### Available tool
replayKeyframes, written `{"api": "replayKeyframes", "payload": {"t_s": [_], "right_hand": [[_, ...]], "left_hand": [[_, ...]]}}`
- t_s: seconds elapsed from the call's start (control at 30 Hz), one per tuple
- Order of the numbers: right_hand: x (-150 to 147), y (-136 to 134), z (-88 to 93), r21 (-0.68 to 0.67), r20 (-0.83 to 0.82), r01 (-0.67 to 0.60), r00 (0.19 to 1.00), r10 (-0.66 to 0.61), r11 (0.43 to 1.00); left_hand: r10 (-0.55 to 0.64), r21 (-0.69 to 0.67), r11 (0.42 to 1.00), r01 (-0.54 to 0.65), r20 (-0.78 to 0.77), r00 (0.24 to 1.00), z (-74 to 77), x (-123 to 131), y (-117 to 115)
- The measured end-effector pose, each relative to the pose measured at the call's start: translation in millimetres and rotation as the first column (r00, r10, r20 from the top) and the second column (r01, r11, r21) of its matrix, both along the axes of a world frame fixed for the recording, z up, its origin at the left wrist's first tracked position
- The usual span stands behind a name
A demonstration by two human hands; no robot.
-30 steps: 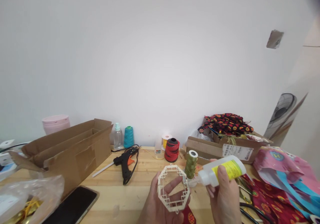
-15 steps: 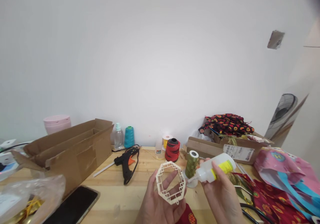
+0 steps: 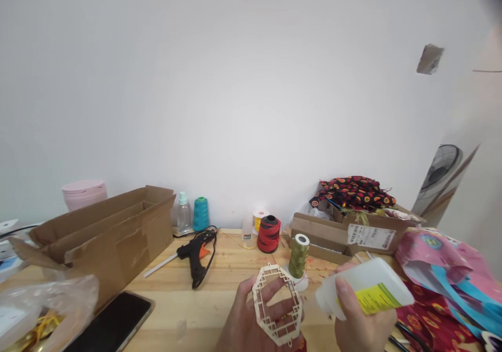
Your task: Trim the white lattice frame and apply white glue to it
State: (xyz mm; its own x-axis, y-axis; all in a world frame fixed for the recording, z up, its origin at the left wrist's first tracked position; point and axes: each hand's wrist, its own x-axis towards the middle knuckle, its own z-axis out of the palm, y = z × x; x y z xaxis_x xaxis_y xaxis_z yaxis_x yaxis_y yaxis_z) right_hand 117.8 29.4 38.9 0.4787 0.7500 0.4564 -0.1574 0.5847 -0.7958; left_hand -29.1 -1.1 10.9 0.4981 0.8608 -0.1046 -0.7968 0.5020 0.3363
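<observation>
In my left hand [image 3: 245, 318] I hold a pale octagonal lattice frame [image 3: 258, 306], its open middle showing my fingers behind it. A bit of red patterned fabric shows below that hand. To the right, my right hand [image 3: 358, 318] grips a white glue bottle [image 3: 372, 284] with a yellow label, tilted with its narrow end toward the frame but apart from it. Between the hands and further back stands a spool of olive-green thread [image 3: 299, 258].
A black glue gun [image 3: 196, 255] lies left of centre, with a phone [image 3: 112, 323] and a cardboard box [image 3: 105, 242] beyond. Red-black thread [image 3: 269, 235] and teal thread [image 3: 201, 214] stand near the wall. A fabric-filled box [image 3: 371, 235] and a pink bag [image 3: 435, 250] occupy the right.
The glue bottle has moved right and away from the frame, turning in my right hand. My left hand has shifted slightly right and down with the lattice frame.
</observation>
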Motion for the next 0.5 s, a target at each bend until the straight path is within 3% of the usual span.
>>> {"api": "replayKeyframes", "payload": {"t_s": [0.17, 0.5], "right_hand": [[1.0, 0.0, -4.3, 0.003, 0.07, 0.048, 0.996, -0.048, 0.999], [6.1, 0.7, -5.2, -0.025, 0.147, 0.083, 0.986, -0.079, 0.996]], "left_hand": [[-0.028, 0.014, 0.999, 0.028, -0.022, 0.999, -2.6, 0.4, 1.5], [-0.035, 0.027, 0.999, 0.034, 0.031, 0.999, 5.9, 0.1, -1.7]]}}
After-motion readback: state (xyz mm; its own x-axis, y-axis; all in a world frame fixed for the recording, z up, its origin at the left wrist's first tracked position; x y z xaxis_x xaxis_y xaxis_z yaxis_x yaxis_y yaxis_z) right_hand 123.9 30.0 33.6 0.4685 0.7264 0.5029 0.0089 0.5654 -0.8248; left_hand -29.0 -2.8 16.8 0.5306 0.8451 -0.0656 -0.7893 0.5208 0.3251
